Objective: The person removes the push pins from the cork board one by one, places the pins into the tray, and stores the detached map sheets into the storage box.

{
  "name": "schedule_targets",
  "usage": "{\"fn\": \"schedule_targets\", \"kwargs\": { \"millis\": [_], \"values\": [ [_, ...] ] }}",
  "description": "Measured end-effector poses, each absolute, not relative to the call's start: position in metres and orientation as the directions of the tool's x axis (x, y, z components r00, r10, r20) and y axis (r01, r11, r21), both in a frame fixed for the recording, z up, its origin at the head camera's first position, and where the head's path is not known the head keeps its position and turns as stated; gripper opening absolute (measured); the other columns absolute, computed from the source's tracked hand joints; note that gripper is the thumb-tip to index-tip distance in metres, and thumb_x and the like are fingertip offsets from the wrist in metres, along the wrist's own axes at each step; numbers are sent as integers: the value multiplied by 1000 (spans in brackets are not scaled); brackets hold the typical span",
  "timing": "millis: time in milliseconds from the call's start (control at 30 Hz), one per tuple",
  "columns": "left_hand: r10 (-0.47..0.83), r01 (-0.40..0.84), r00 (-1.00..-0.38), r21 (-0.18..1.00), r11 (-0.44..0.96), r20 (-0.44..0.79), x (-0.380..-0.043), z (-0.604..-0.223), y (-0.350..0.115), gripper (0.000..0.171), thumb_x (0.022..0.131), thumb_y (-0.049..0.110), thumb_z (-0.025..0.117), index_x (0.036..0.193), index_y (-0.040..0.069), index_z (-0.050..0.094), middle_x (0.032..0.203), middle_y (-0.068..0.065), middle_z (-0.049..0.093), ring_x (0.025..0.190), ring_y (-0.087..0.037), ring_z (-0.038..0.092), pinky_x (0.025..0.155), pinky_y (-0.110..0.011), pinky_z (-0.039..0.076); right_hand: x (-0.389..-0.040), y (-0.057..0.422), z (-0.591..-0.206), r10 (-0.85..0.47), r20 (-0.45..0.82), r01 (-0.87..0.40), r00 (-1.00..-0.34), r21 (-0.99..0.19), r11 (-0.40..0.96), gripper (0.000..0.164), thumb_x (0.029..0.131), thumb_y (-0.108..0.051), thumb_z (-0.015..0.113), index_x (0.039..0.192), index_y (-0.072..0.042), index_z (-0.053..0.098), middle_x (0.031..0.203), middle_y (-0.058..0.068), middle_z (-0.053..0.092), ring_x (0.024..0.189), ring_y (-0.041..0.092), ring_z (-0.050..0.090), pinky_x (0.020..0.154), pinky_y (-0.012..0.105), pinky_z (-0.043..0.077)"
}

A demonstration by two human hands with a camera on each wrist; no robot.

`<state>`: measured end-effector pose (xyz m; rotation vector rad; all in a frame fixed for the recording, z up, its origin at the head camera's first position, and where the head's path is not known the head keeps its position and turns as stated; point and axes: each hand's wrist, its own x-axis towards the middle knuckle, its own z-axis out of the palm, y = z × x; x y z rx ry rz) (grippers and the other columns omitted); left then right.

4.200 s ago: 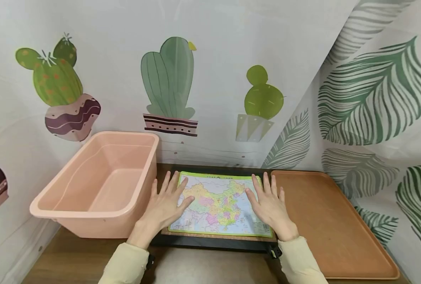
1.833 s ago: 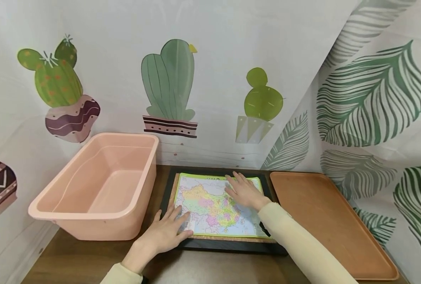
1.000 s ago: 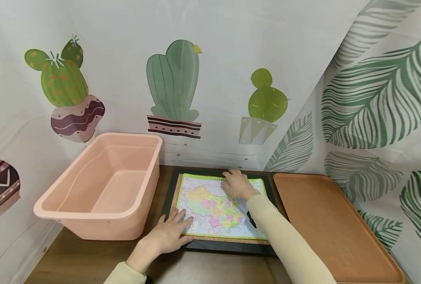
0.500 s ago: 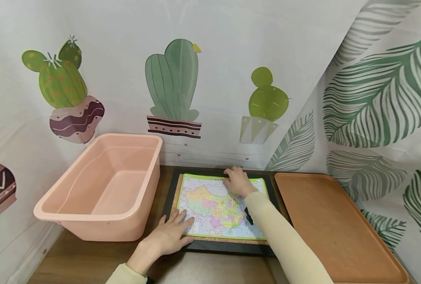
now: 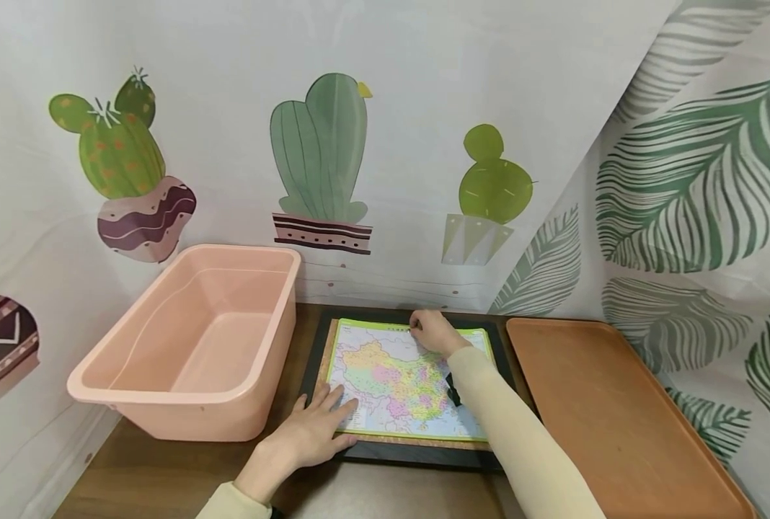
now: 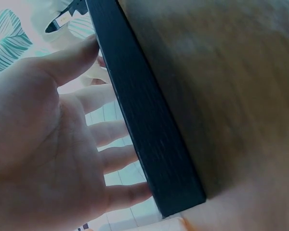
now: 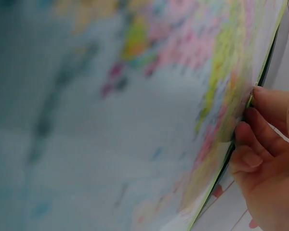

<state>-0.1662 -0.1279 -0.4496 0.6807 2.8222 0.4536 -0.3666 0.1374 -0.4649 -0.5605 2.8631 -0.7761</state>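
A colourful map (image 5: 385, 360) with a green border lies on a cork board (image 5: 328, 353) with a black frame (image 5: 417, 455). My left hand (image 5: 313, 429) rests with spread fingers over the board's lower left corner; in the left wrist view, its fingers reach behind the dark frame edge (image 6: 139, 115). At the middle of the map's top edge, my right hand (image 5: 433, 331) pinches with curled fingers. By the thumb tip in the right wrist view (image 7: 269, 144) shows a tiny shiny thing like a pushpin, mostly hidden.
A pink plastic tub (image 5: 197, 339) stands left of the board. To the right lies a brown tray (image 5: 618, 411). Behind hangs a white curtain (image 5: 411, 94) printed with cacti and leaves. Everything stands on a dark wooden table (image 5: 164, 476).
Both hands first lay spread over the map's sides. The left slid down to the lower left corner; the right moved to the top edge, and its fingers have curled in there.
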Motion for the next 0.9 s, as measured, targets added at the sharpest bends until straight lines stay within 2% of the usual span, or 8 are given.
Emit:
{"fn": "schedule_targets", "kwargs": {
  "millis": [733, 900],
  "values": [
    [466, 407, -876, 332, 851, -122, -166, -449, -126, 61, 96, 47, 58, 145, 12, 49, 153, -20, 34, 142, -43, 24, 106, -69, 20, -377, 133, -469, -383, -52, -317, -922, -468, 825, 10, 101, -9, 54, 98, -9, 64, 85, 3, 59, 69, 16, 54, 62, 31, 47],
    [467, 403, -874, 335, 852, -134, -167, -448, -125, 61, 96, 48, 58, 145, 13, 48, 154, -19, 33, 143, -43, 23, 107, -69, 19, -377, 133, -466, -410, -29, -358, -912, -431, 828, 11, 100, -7, 56, 98, -10, 66, 88, 2, 61, 71, 15, 55, 64, 31, 48]
  ]
}}
